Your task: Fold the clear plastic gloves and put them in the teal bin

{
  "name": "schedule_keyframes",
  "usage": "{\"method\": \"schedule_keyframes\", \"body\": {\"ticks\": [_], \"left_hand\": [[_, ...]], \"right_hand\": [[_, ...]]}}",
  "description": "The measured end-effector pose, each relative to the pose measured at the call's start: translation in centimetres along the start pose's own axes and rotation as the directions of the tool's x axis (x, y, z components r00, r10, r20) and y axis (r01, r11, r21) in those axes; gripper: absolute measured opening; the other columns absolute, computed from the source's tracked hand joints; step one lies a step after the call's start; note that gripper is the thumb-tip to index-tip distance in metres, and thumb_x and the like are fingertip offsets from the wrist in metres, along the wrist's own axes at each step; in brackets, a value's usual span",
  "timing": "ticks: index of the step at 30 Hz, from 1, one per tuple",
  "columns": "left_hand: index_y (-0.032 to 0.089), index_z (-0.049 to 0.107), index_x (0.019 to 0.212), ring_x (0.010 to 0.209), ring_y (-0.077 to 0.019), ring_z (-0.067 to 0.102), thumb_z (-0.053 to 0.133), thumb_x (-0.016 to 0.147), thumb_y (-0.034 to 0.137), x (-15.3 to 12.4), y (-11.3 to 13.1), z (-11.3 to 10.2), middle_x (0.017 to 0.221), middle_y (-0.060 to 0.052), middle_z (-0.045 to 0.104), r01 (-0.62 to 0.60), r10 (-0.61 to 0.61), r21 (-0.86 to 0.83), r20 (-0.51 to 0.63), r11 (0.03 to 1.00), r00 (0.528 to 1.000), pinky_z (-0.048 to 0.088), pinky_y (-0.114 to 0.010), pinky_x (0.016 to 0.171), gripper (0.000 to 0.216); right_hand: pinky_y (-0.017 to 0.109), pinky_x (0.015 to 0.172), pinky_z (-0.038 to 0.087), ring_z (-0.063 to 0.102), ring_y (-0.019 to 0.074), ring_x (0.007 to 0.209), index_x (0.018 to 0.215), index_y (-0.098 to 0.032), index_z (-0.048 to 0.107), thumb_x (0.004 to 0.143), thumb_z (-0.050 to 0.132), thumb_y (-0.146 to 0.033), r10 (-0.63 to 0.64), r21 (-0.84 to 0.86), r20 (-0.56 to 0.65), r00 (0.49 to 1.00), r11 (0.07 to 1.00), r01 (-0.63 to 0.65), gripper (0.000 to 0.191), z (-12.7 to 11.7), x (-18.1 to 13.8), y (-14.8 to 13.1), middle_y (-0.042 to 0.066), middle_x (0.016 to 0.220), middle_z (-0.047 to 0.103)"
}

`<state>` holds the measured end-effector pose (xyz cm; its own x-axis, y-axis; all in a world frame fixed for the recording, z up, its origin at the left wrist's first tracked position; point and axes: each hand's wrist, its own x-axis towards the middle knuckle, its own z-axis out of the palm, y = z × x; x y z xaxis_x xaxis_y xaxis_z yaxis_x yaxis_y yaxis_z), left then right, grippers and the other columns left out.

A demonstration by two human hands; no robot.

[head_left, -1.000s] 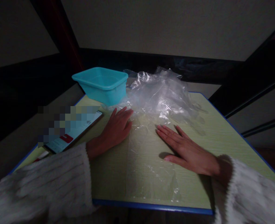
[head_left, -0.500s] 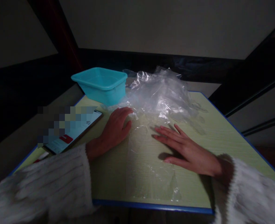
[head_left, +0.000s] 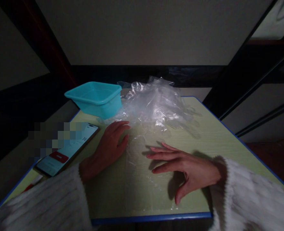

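A thin clear plastic piece (head_left: 139,179) lies flat on the table in front of me; its far end has rounded outlines like the fingers of a disposable glove. My left hand (head_left: 109,146) rests by its upper left edge, fingers stretched forward and thumb apart, holding nothing. Over its right side is my right hand (head_left: 184,168), open, with the thumb spread toward me and a shadow beneath. Nothing shows in its fingers. Beyond both hands sits a crumpled heap of clear plastic (head_left: 156,99), with finger-like ends at its right.
A turquoise plastic basin (head_left: 96,101) stands at the far left of the blue-edged table (head_left: 219,141), touching the heap. Left of my left hand lies a phone (head_left: 69,149) with its screen lit. A small red and white object (head_left: 33,183) is partly behind my left sleeve.
My right hand has shifted toward me and left, and its thumb has swung away from the fingers. The left hand keeps its place by the plastic. The camera view has tilted and shifted.
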<state>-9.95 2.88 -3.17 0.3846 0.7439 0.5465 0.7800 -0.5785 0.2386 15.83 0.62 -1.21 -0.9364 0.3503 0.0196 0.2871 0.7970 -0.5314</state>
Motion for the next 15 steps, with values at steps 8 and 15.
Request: {"method": "schedule_keyframes", "body": {"ticks": [8,15], "left_hand": [[0.017,0.054,0.102,0.107,-0.0233,0.055,0.041,0.087,0.017,-0.63,0.28,-0.27,0.112,-0.01,0.06,-0.071,0.072,-0.017,0.012,0.997,0.997,0.044,-0.043,0.095,0.021],[0.018,0.057,0.103,0.106,-0.0228,0.056,0.041,0.086,0.017,-1.06,0.88,-0.25,0.112,-0.009,0.061,-0.064,0.068,-0.072,0.053,0.995,0.996,0.045,-0.041,0.092,0.023]], "right_hand": [[0.045,0.111,0.006,0.022,0.023,0.136,0.121,-0.019,0.056,0.07,0.07,-0.049,-0.026,0.021,0.001,1.0,0.999,0.026,0.061,0.76,-0.25,-0.02,0.009,0.143,0.038],[0.044,0.112,0.01,0.023,0.0206,0.136,0.114,-0.019,0.062,0.079,0.064,-0.043,-0.008,0.019,0.015,1.0,1.0,0.007,0.042,0.62,-0.07,-0.3,0.006,0.141,0.041]]}}
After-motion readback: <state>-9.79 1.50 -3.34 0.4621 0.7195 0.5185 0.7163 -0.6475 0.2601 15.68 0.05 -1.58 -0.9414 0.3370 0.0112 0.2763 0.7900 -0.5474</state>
